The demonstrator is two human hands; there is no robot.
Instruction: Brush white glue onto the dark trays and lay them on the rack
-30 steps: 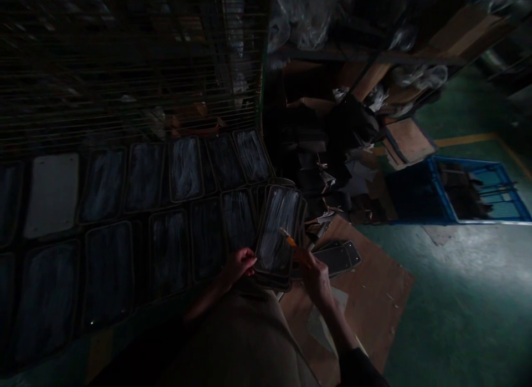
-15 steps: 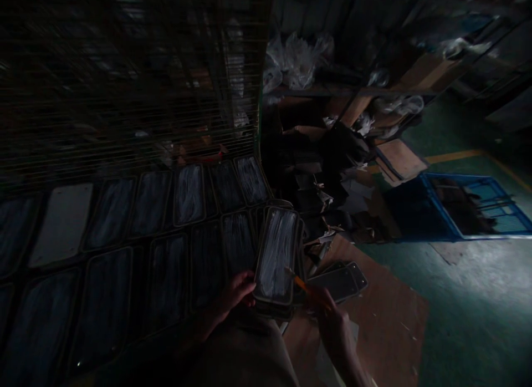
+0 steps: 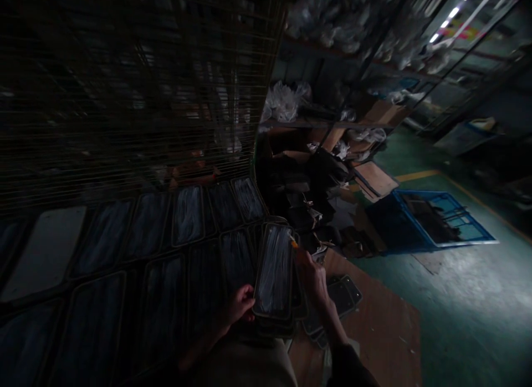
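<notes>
A dark rectangular panel (image 3: pixel 273 273) with rounded corners and whitish streaks lies on top of a stack in front of me. My left hand (image 3: pixel 240 304) is closed at its lower left edge, thumb by the rim. In my right hand (image 3: pixel 311 273) is a small brush (image 3: pixel 294 243) with an orange handle, most of it hidden by the fingers. The brush tip is at the panel's upper right edge. To the left, several similar streaked panels (image 3: pixel 164 304) lie in rows. Among them is one pale, unstreaked panel (image 3: pixel 45 248).
A wire mesh partition (image 3: pixel 233 115) rises behind the rows. Right of the stack, dark panels (image 3: pixel 343 295) lie on a wooden board (image 3: pixel 374 326). Beyond are a blue crate (image 3: pixel 440 245) on the green floor and a shelf (image 3: pixel 316 122) with plastic bags. The light is dim.
My right hand has moved the brush from the panel's lower right up to its upper right edge. My left hand stays at the lower left edge. The camera view has shifted.
</notes>
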